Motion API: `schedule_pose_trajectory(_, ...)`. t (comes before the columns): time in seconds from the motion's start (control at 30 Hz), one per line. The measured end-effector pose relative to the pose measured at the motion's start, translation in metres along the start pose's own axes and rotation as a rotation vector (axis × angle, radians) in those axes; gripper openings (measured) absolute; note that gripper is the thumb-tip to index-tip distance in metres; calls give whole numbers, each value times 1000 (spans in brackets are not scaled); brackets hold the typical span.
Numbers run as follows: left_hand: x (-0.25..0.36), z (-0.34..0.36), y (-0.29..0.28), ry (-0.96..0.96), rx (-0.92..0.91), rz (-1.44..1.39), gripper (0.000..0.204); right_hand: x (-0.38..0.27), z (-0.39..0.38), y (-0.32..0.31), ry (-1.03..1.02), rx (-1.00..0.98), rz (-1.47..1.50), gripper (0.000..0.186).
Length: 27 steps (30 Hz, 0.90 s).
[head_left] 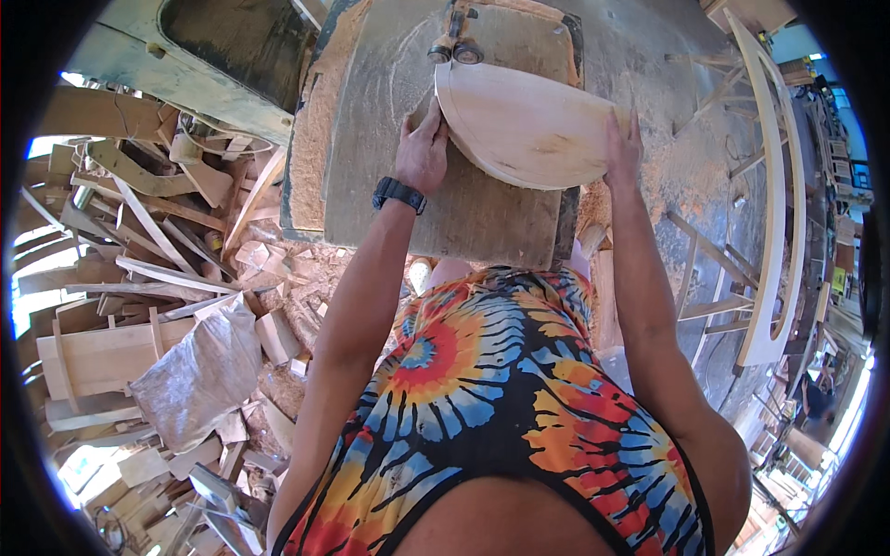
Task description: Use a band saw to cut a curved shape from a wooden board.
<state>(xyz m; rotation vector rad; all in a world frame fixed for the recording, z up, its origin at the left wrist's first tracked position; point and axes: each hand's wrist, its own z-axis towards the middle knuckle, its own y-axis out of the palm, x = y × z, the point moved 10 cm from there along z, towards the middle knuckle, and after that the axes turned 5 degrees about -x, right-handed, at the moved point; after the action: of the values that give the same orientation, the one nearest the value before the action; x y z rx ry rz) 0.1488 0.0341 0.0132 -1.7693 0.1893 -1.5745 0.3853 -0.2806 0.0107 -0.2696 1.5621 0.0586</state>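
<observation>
A pale half-round wooden board (528, 125) lies on the machine's worn table (371, 167), its curved edge toward me. A pencil-like line runs close along its curve on the left. My left hand (423, 156), with a dark watch on the wrist, is pressed to the board's left edge, fingers pointing forward. Around the board's right end my right hand (623, 146) is closed, thumb on top. Just past the board's far left corner sits what looks like a bandsaw's guide (456, 51) with two round dark rollers. I cannot make out the blade.
Sawdust (311, 153) coats the table's left edge. Wood offcuts (139, 259) heap on the floor at left, with a silvery plastic sheet (204, 375) over some. A grey machine body (185, 83) stands far left. At right, a long curved wooden frame (774, 232) rests on trestles.
</observation>
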Motion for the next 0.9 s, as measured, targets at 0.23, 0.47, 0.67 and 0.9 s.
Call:
schedule_pose_trajectory(0.23,-4,3,3,-20,-29,-30,52,9,6,-5,-5,25,36,77)
schedule_pose_trajectory(0.47,-4,3,1,34,14,29,53,1,-3,2,31,27,83,80)
schedule_pose_trajectory(0.67,2,6,-1,62,14,32,54,6,0,1,31,30,159,81)
schedule_pose_trajectory(0.9,-1,8,-1,69,34,35,54,8,0,2,51,17,115,80)
